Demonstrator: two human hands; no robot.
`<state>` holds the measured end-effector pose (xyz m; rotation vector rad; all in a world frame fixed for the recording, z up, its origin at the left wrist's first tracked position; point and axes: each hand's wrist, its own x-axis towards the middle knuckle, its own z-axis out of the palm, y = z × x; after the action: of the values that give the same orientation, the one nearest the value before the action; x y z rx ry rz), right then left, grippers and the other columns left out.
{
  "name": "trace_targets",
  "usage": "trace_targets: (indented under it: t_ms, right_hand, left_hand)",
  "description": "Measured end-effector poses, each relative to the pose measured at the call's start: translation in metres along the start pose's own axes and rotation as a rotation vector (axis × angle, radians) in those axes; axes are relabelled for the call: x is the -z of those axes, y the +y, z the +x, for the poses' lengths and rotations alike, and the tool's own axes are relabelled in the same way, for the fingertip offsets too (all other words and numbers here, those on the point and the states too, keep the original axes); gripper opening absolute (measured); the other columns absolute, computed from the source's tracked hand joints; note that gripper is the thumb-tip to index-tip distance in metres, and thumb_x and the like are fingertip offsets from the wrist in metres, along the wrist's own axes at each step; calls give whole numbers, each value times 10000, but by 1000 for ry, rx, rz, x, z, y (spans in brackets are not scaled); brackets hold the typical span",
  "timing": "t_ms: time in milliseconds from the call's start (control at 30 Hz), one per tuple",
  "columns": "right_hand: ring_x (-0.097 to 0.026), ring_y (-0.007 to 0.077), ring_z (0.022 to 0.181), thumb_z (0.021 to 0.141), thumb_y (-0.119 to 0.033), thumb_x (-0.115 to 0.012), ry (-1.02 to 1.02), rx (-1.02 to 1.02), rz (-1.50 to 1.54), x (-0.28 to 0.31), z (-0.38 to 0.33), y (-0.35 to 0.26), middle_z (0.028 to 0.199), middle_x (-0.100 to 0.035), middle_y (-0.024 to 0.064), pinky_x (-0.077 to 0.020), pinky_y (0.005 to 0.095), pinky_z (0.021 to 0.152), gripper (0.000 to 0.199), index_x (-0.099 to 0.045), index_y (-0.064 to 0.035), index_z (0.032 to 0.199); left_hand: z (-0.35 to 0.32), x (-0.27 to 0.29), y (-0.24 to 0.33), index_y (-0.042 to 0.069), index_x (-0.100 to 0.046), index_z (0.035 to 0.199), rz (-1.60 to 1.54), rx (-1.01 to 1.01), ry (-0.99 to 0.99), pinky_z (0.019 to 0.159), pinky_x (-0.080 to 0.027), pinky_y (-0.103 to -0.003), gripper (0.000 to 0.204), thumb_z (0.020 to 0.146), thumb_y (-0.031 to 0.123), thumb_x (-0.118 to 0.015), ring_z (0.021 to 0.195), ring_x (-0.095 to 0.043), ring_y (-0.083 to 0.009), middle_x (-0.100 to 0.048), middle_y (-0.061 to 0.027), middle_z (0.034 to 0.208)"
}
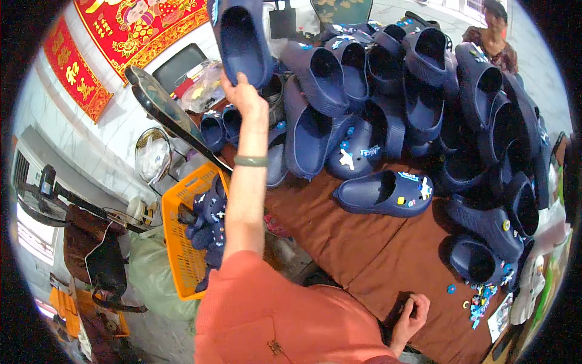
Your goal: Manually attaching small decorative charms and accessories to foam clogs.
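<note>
Brown cloth covered the work table [364, 255], and across its far half a big heap of navy clogs [424, 91] was stacked toe-up against one another, many already dotted with small coloured charms. Off to the left, below the table edge, an orange plastic crate [176, 242] held more decorated clogs, and red banners [130, 24] hung on the tiled wall behind. At the far right corner another person [494, 36] sat by the pile. Up went the left hand [242, 94], arm stretched high, fingers clamped round the heel of a plain navy clog [242, 39] held well above the heap, sole side away from the camera. Down by the near edge, the right hand [412, 312] rested on the cloth with fingers curled; whether it pinched anything I could not tell. Just right of it lay a scatter of loose charms [482, 297]. By my read, this was the fetching step: an undecorated clog picked out, and the next move called for bringing it down beside those charms.
</note>
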<state>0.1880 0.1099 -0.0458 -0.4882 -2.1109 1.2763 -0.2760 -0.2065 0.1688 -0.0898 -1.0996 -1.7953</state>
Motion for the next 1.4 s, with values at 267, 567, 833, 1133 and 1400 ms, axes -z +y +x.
trace_targets:
  t_ms: [267,567,833,1133,1400]
  right_hand:
    - [-535,217,923,868,13,-580,-12,-56,3,-2,1,-3,957,-549,97,-425,311,856,41,-590,17,908]
    - [-532,226,917,864,10,-581,-20,-55,-18,-6,4,-11,946,-547,99,-423,320,860,34,-584,20,896]
    - [-528,222,918,882,-37,-585,-42,-42,-49,-4,4,-1,938,-544,94,-417,325,863,56,-579,18,891]
    - [-531,213,925,871,-2,-593,-30,-91,2,-5,5,-5,950,-555,92,-417,312,864,29,-590,10,897]
    - [-610,302,903,834,-25,-647,-40,18,53,-3,10,-4,933,-631,136,-486,362,808,74,-651,-17,907]
  left_hand:
    - [102,86,-95,55,-484,1350,189,359,-5,917,-478,-407,501,863,-59,-514,1027,-602,-267,-586,-145,1215]
    - [143,117,-91,175,-557,1246,281,820,-232,917,-420,-579,363,889,189,-618,1094,-596,-255,-613,-66,1225]
    - [114,85,-54,155,-573,1190,162,631,-409,846,-466,-486,443,865,438,-677,1030,-607,-220,-630,-41,1178]
    - [103,52,-53,141,-599,1120,311,600,-304,865,-449,-454,428,843,452,-697,1004,-579,-245,-614,-63,1127]
    - [10,-3,34,1,-565,1207,871,-351,-517,1016,-369,-390,318,937,168,-546,1155,-512,-283,-556,-134,1254]
